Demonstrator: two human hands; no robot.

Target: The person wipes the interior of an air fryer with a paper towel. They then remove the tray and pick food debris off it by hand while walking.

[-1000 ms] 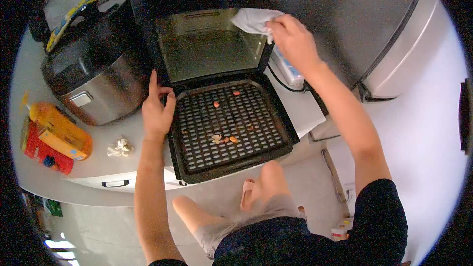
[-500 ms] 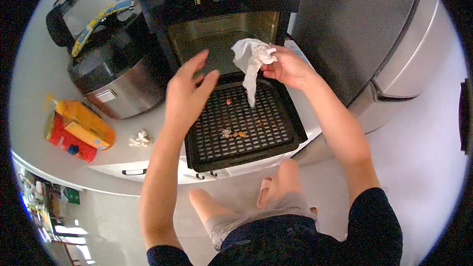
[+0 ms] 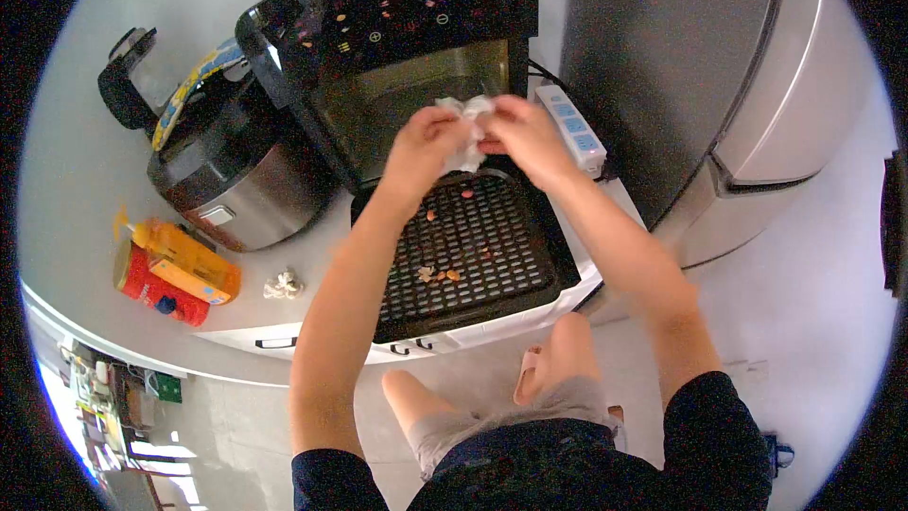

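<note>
Both hands meet in front of the air fryer oven (image 3: 388, 28), holding a crumpled white tissue (image 3: 463, 159) between them. My left hand (image 3: 424, 153) pinches its left side, and my right hand (image 3: 525, 137) grips the right side with curled fingers; slight blur softens both. Below them a black slotted tray (image 3: 473, 255) sticks out from the oven toward me. Several small food crumbs (image 3: 440, 275) lie on its slats, and a reddish bit (image 3: 467, 194) rests near the back.
Left of the oven stands a rice cooker (image 3: 251, 170) with its lid up. An orange bottle (image 3: 189, 260), a red can (image 3: 156, 289) and a crumpled white wad (image 3: 283, 285) sit on the counter (image 3: 322, 260). A power strip (image 3: 572, 131) lies beside the grey refrigerator (image 3: 672, 57).
My left hand, earlier free with fingers spread, has joined the right on the tissue. The tissue was hanging down and is now bunched between both hands. The whole view has shifted slightly.
</note>
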